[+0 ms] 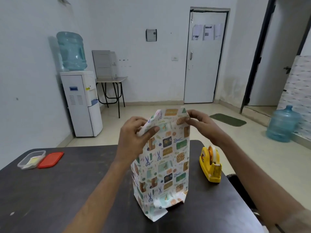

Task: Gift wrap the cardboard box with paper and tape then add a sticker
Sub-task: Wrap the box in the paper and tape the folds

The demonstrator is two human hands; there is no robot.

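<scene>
Our left forearm [101, 187] and right forearm [244, 165] bare up to the wrists, our left hand [133, 137] and right hand [202, 125] bare as well, at the near right corner a pale sleeve hem [293, 221] with a dark band, too blurred for us to say more

You work in soft, even, rather cool light, neither very bright nor dim. The water bottle [72, 51] throws a faint shadow on the wall [25, 73] to its left. Your dark table [50, 190] shows a weak pale sheen. The door frame [259, 52] at the right bends from the wide lens. Your left hand [134, 133] and right hand [201, 122] look slightly blurred at their edges.
</scene>
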